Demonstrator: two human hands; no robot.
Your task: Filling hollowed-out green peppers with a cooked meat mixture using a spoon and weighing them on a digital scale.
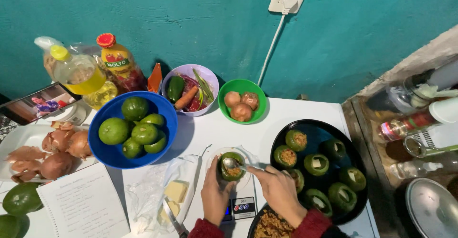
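Observation:
My left hand (214, 193) steadies a hollowed green squash (232, 167) that sits in a clear dish on a small kitchen scale (243, 208). With my right hand (279, 191) I hold a metal spoon (232, 163), its bowl resting in the squash's brown filling. To the right, a black round pan (320, 129) holds several more green squashes, some showing brown filling, some showing cheese cubes. A dish of brown filling (271, 225) lies at the bottom edge below my right wrist.
A blue bowl of green squashes (133, 128), a purple bowl of vegetables (191, 91) and a green bowl of onions (242, 100) stand at the back. Cheese pieces and a knife (175, 192) lie on plastic at left. Onions, oil bottles, a notebook and a phone fill the left side.

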